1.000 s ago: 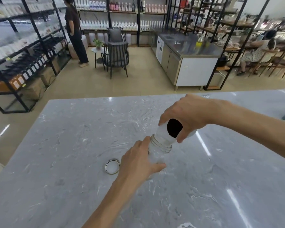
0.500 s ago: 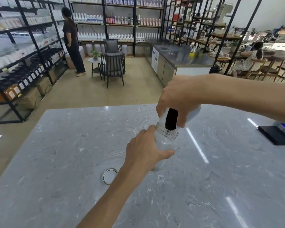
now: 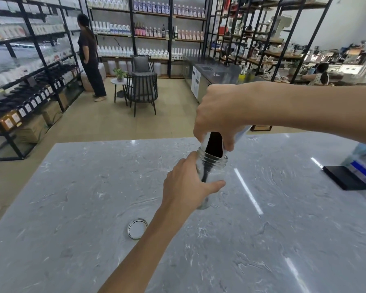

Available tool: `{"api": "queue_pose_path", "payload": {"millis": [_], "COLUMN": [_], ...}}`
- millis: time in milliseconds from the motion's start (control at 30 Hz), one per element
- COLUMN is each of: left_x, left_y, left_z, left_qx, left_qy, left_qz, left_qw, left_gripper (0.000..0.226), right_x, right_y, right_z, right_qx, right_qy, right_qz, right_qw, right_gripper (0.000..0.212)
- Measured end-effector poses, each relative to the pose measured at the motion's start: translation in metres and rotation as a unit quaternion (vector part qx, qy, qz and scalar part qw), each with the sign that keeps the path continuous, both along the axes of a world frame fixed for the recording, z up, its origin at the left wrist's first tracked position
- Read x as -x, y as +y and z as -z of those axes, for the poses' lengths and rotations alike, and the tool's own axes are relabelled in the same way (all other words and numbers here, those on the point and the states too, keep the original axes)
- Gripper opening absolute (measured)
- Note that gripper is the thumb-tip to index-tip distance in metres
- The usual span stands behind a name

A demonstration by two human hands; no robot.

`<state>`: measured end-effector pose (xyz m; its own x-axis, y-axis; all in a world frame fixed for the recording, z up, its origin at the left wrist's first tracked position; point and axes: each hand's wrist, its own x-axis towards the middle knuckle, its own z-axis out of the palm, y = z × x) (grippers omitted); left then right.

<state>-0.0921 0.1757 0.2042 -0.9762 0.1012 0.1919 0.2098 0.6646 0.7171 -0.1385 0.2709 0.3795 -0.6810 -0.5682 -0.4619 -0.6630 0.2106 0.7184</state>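
Head camera view, looking down over a grey marbled table (image 3: pixel 72 197) in a shop. My left grip (image 3: pixel 186 182) is wrapped around a clear glass jar (image 3: pixel 215 166) near the middle of the table, with the fingers curled behind it and the thumb stretched across its front. The jar stands with its base on the table and its mouth open.

My right grip (image 3: pixel 220 115) comes in from the right, just above the jar. Its fingers and thumb are closed around a silvery pouch (image 3: pixel 242 132) that is tipped mouth-down, its lower end at the jar's mouth. Dark contents show at the pouch's opening and in a thin streak down inside the jar (what the stuff is, I cannot tell).

A round metal lid (image 3: pixel 137 228) lies flat on the table, to the near left of the jar and just beside my left forearm, apart from the jar. At the table's right edge lies a flat black object (image 3: pixel 344 177), with a blue and white package (image 3: pixel 363 163) just beside it, well apart from both grips.

Beyond the table, black metal shelves (image 3: pixel 148 28) carry rows of bottles. A person (image 3: pixel 89 56) stands facing the shelves on the left, a dark chair (image 3: pixel 143 89) stands on the floor, and another person (image 3: pixel 321 76) sits at the far right.
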Motion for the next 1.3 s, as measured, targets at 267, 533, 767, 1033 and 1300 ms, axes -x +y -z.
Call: {"api": "queue_pose_path", "payload": {"millis": [267, 533, 767, 1033, 1300], "left_x": [-0.002, -0.002, -0.002, -0.005, -0.005], "left_y": [-0.003, 0.003, 0.007, 0.002, -0.002], "left_z": [-0.005, -0.009, -0.008, -0.004, -0.001], "left_qx": [0.005, -0.021, -0.029, -0.051, -0.063], "left_qy": [0.015, 0.029, 0.021, 0.016, 0.011], "left_qz": [0.014, 0.014, 0.018, 0.018, 0.014], "left_qw": [1.000, 0.999, 0.999, 0.998, 0.998], "left_gripper": [0.066, 0.066, 0.067, 0.067, 0.067], "right_x": [-0.012, -0.014, -0.009, -0.013, -0.023], "right_y": [-0.002, -0.008, -0.011, -0.023, -0.037], "right_z": [-0.008, -0.013, -0.008, -0.003, -0.002], "right_qx": [-0.011, -0.035, -0.070, -0.087, -0.141], "right_qy": [0.031, 0.030, 0.040, 0.038, 0.029], "right_qz": [0.034, 0.041, 0.049, 0.035, 0.035], "right_qw": [0.999, 0.998, 0.996, 0.995, 0.989], "right_gripper": [0.064, 0.068, 0.071, 0.071, 0.069]}}
